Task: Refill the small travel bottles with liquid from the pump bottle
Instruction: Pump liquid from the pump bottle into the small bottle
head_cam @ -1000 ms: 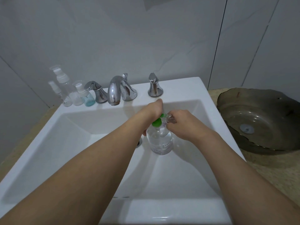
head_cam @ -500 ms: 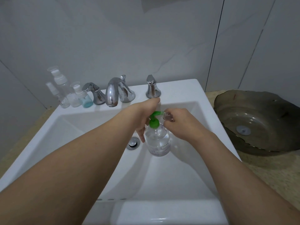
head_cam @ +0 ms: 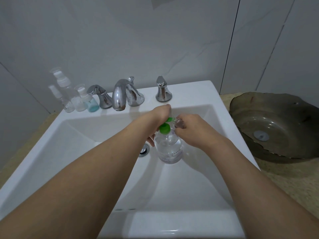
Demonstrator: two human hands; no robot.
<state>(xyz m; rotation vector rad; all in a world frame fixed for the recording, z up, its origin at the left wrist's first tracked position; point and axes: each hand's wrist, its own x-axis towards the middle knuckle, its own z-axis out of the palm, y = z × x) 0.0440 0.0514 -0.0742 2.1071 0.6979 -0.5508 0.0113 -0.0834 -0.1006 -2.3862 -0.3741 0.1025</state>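
A clear pump bottle with a green pump head stands in the white sink basin. My left hand lies over the pump head, fingers hanging down behind the bottle. My right hand grips a small clear travel bottle, its mouth held at the green spout. Three more small travel bottles stand on the sink's back left ledge: a tall spray one, a clear one and one with blue liquid.
A chrome faucet with two handles lines the back ledge. The drain sits left of the pump bottle. A dark glass bowl rests on the beige counter at right.
The view has shifted slightly. My left hand has stayed on the pump head and my right hand still holds the small bottle at the spout; the green head sits a little higher than a second ago.
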